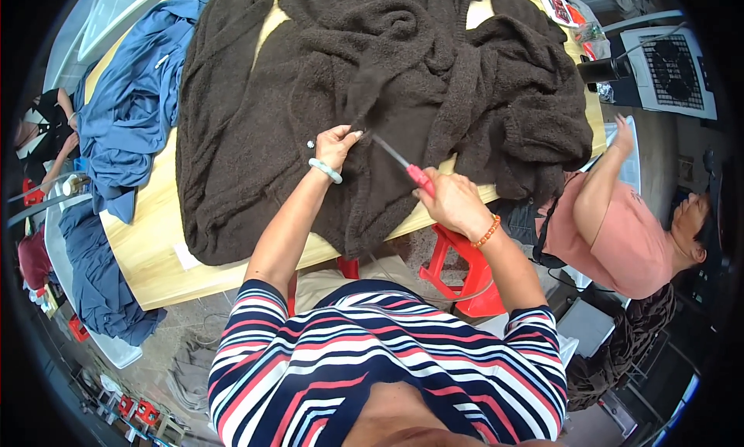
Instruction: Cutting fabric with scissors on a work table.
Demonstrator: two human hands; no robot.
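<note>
A dark brown fleecy garment (263, 137) lies in folds across the pale wooden table (147, 253). My left hand (335, 148) is closed, pinching an edge of it between thumb and fingers. In my right hand (459, 204) is a pink-handled tool (418, 177) with a narrow grey metal shaft; its exact kind is unclear. The shaft slants up and left, its tip close to my left fingertips over the brown cloth. Whether the tip touches the cloth cannot be made out.
Blue cloth (136, 113) hangs over the table's left edge. Below the table's near edge stands a red plastic stool (473, 272). A person in a pink shirt (620, 238) is close on the right. More dark blue cloth (108, 269) lies in a pale bin at left.
</note>
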